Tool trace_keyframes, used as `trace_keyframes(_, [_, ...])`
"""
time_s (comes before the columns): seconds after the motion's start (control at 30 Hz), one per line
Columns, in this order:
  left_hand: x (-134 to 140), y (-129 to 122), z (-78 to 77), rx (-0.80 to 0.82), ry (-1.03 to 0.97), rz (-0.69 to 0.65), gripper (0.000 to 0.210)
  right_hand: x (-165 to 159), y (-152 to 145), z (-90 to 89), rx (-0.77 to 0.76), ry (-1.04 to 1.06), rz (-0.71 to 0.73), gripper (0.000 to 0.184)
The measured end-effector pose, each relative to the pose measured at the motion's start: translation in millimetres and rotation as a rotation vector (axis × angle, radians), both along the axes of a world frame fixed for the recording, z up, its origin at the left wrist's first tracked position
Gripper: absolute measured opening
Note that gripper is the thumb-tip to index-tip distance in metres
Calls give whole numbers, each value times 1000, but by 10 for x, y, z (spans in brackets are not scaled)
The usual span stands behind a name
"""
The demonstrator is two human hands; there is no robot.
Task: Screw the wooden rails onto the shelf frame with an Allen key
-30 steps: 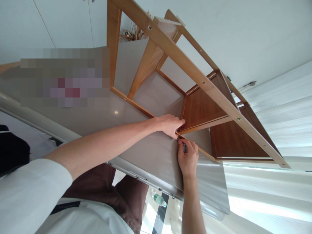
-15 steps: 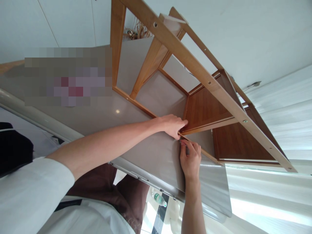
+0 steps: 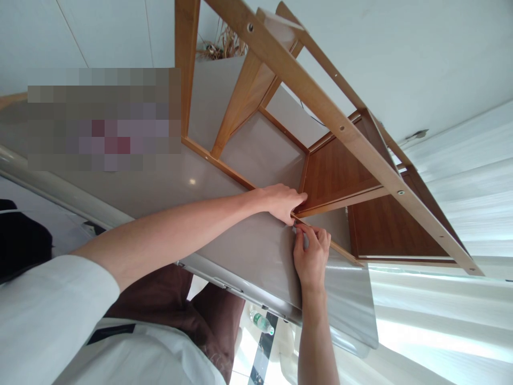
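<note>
A wooden shelf frame [image 3: 302, 88] lies on its side on the grey table [image 3: 236, 251]. My left hand [image 3: 282, 202] is closed around the frame's lower rail, where a shelf panel [image 3: 340, 171] meets it. Close beside it, my right hand [image 3: 312, 256] holds its thumb and index finger pinched against the outer face of that rail. A small dark, metallic bit shows at the fingertips; its kind is too small to tell, and the fingers cover most of it.
Dried plant stems [image 3: 224, 43] stand behind the frame. A blurred-out patch [image 3: 104, 120] covers the table's left part. On the floor below the near edge lies a plastic bottle [image 3: 262, 322]. White curtains [image 3: 441, 321] hang at the right.
The view has shifted slightly, moving the scene a little up and left. My right thumb and fingers have turned a bit at the rail. My left hand keeps its grip.
</note>
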State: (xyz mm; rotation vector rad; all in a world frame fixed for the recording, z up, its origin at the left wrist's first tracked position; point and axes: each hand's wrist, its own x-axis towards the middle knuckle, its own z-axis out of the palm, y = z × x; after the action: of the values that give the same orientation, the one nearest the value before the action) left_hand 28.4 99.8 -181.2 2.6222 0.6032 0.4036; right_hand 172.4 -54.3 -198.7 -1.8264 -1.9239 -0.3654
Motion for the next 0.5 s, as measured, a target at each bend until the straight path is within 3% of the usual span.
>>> trace_keyframes(0.5, [3,10,-20,-1,5,-10,53,-27,29,-2,24,17,-25,23])
